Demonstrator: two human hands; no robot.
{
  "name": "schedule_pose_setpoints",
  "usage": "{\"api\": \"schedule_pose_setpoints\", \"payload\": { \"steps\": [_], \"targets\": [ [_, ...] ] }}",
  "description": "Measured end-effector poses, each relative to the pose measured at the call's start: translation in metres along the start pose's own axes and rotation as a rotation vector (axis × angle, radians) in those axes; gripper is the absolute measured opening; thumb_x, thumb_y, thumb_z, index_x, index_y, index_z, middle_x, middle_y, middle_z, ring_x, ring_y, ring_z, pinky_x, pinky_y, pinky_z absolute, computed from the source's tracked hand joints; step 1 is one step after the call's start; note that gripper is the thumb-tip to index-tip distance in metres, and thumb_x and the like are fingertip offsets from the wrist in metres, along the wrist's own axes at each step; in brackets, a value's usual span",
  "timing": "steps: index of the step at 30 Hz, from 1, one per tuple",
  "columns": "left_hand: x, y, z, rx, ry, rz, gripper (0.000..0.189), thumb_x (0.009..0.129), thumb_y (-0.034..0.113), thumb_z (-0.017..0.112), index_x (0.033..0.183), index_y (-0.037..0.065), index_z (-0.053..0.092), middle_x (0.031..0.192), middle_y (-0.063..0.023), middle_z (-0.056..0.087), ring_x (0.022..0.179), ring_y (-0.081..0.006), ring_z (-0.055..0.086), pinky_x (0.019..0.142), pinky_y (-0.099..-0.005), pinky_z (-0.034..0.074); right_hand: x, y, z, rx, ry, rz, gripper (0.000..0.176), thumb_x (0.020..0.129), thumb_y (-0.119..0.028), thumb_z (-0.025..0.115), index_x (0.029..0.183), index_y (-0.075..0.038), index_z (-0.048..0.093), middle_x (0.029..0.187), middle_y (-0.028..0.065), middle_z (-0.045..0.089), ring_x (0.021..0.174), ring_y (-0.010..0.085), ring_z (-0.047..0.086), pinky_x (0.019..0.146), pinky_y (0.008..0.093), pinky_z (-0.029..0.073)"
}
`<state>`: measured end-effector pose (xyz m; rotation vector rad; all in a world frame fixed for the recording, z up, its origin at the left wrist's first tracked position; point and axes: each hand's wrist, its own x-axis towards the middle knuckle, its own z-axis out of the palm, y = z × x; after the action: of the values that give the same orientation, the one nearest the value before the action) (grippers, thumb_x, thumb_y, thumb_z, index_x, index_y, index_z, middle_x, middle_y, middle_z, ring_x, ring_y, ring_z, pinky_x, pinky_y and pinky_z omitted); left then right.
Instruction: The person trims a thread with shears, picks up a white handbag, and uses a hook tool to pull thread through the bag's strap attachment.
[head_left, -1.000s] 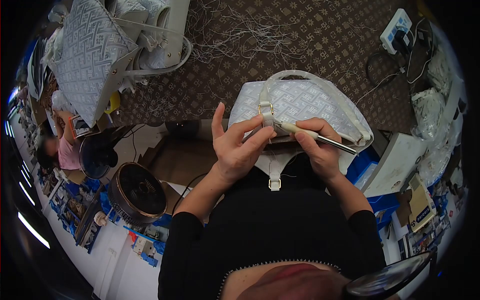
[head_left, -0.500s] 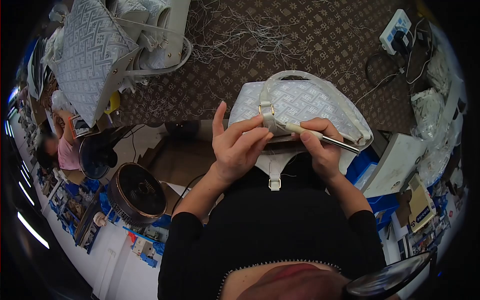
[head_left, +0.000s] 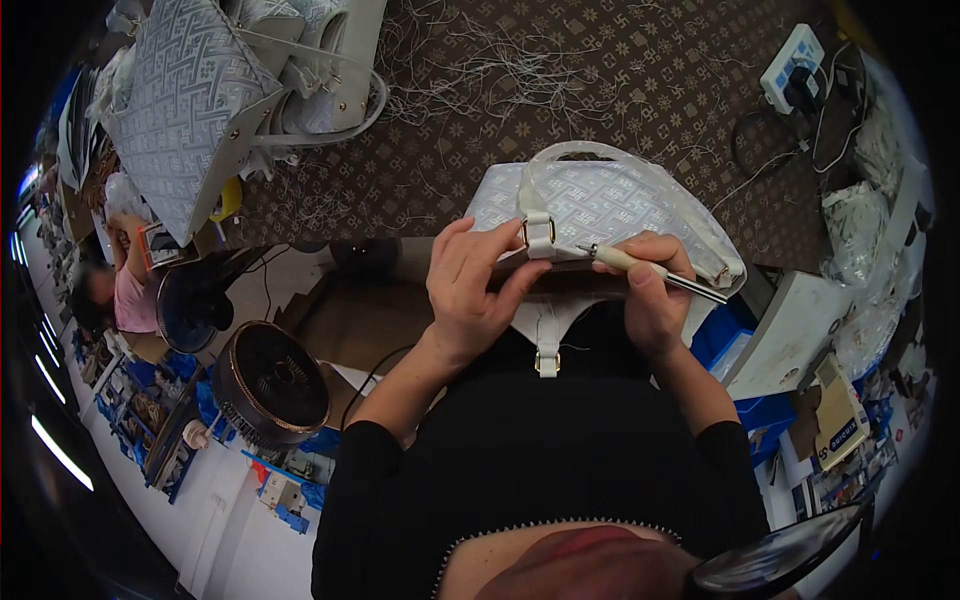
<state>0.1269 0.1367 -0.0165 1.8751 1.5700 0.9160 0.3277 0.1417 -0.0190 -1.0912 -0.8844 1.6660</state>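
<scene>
A pale grey patterned handbag (head_left: 610, 205) lies at the table's front edge, its white handle arching over it. My left hand (head_left: 466, 290) pinches the white handle tab (head_left: 540, 232) below its gold buckle, thumb underneath and fingers at the left side. In my right hand (head_left: 655, 295) is an awl (head_left: 619, 258) with a cream grip and a metal shaft sticking out behind. Its thin metal tip points left, close to the tab. A second buckled tab (head_left: 547, 350) hangs toward my lap.
Several similar handbags (head_left: 185, 110) are piled at the back left. Loose thread ends (head_left: 510, 65) litter the brown patterned tabletop (head_left: 660, 100). At the back right sits a power strip (head_left: 793, 68) with cords. A fan (head_left: 270, 385) stands lower left; another person (head_left: 135, 290) is beyond it.
The awl's tip has come away from the tab, and my right hand has shifted slightly right. My left fingers have moved up the tab's side, near the buckle.
</scene>
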Motion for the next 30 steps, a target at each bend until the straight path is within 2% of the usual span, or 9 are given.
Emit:
{"api": "schedule_pose_setpoints", "payload": {
  "steps": [3, 5, 7, 8, 11, 15, 22, 24, 30],
  "targets": [
    [-0.002, -0.001, 0.001, -0.142, 0.037, -0.084, 0.027, 0.069, 0.012, 0.076, 0.092, 0.007, 0.062, 0.080, -0.0023, 0.066, 0.070, -0.0160, 0.063, 0.089, -0.0391, 0.040, 0.007, -0.018, 0.012, -0.009, -0.164, -0.159, 0.026, 0.089, -0.025, 0.056, 0.096, -0.001, 0.046, 0.094, 0.0211, 0.060, 0.091, 0.0272, 0.061, 0.087, 0.0385, 0.046],
    [-0.002, -0.003, -0.002, -0.163, 0.014, -0.087, 0.025, 0.069, 0.010, 0.075, 0.091, 0.008, 0.063, 0.080, -0.0016, 0.066, 0.068, -0.0154, 0.063, 0.088, -0.0385, 0.040, 0.015, -0.021, 0.021, 0.005, -0.239, -0.147, 0.031, 0.089, -0.029, 0.056, 0.099, -0.001, 0.047, 0.101, 0.0231, 0.060, 0.096, 0.0283, 0.060, 0.090, 0.0394, 0.045],
    [0.000, -0.003, -0.005, -0.107, -0.050, -0.104, 0.025, 0.070, 0.008, 0.074, 0.092, 0.008, 0.064, 0.084, -0.0025, 0.067, 0.072, -0.0150, 0.063, 0.088, -0.0375, 0.041, 0.024, -0.018, 0.033, 0.049, -0.213, -0.042, 0.023, 0.089, -0.012, 0.057, 0.107, 0.001, 0.052, 0.105, 0.0171, 0.060, 0.096, 0.0188, 0.060, 0.085, 0.0318, 0.047],
    [0.001, -0.004, -0.005, -0.106, -0.047, -0.104, 0.025, 0.070, 0.008, 0.074, 0.092, 0.008, 0.064, 0.084, -0.0025, 0.067, 0.072, -0.0150, 0.063, 0.088, -0.0375, 0.041, 0.027, -0.020, 0.034, 0.044, -0.201, 0.081, 0.026, 0.091, -0.015, 0.054, 0.110, 0.001, 0.050, 0.106, 0.0148, 0.060, 0.097, 0.0164, 0.059, 0.084, 0.0281, 0.047],
    [0.001, -0.005, -0.002, -0.017, -0.032, -0.053, 0.030, 0.069, 0.009, 0.075, 0.097, 0.007, 0.065, 0.085, -0.0019, 0.067, 0.074, -0.0149, 0.062, 0.087, -0.0366, 0.041, 0.030, -0.017, 0.035, 0.115, -0.106, 0.274, 0.034, 0.094, -0.026, 0.048, 0.113, 0.003, 0.045, 0.109, 0.0187, 0.058, 0.104, 0.0224, 0.057, 0.091, 0.0349, 0.046],
    [0.003, -0.007, -0.001, 0.030, 0.003, 0.001, 0.034, 0.068, 0.010, 0.075, 0.100, 0.007, 0.065, 0.084, -0.0014, 0.066, 0.072, -0.0146, 0.061, 0.082, -0.0344, 0.042, 0.034, -0.010, 0.034, 0.270, 0.022, 0.307, 0.034, 0.096, -0.027, 0.042, 0.117, 0.000, 0.043, 0.116, 0.0179, 0.055, 0.110, 0.0239, 0.055, 0.091, 0.0373, 0.048],
    [0.007, -0.006, -0.001, 0.072, 0.002, -0.004, 0.031, 0.070, 0.012, 0.074, 0.099, 0.007, 0.065, 0.081, -0.0006, 0.065, 0.066, -0.0132, 0.058, 0.067, -0.0289, 0.039, 0.035, -0.009, 0.028, 0.274, 0.101, 0.246, 0.035, 0.096, -0.029, 0.041, 0.117, -0.001, 0.043, 0.117, 0.0172, 0.054, 0.111, 0.0244, 0.054, 0.091, 0.0384, 0.048],
    [0.007, -0.006, -0.001, 0.074, -0.003, -0.005, 0.031, 0.070, 0.012, 0.074, 0.099, 0.007, 0.065, 0.080, -0.0005, 0.065, 0.066, -0.0129, 0.058, 0.067, -0.0287, 0.039, 0.034, -0.012, 0.025, 0.188, 0.172, 0.200, 0.034, 0.097, -0.029, 0.040, 0.115, -0.001, 0.045, 0.114, 0.0167, 0.056, 0.108, 0.0236, 0.056, 0.089, 0.0375, 0.048],
    [0.006, -0.007, 0.000, 0.073, -0.008, -0.021, 0.030, 0.071, 0.013, 0.074, 0.100, 0.008, 0.065, 0.079, -0.0008, 0.065, 0.064, -0.0126, 0.058, 0.071, -0.0297, 0.039, 0.017, -0.004, 0.013, -0.052, 0.108, 0.154, 0.029, 0.095, -0.025, 0.044, 0.111, 0.000, 0.047, 0.106, 0.0148, 0.059, 0.099, 0.0227, 0.060, 0.088, 0.0361, 0.048]
  ]
}}
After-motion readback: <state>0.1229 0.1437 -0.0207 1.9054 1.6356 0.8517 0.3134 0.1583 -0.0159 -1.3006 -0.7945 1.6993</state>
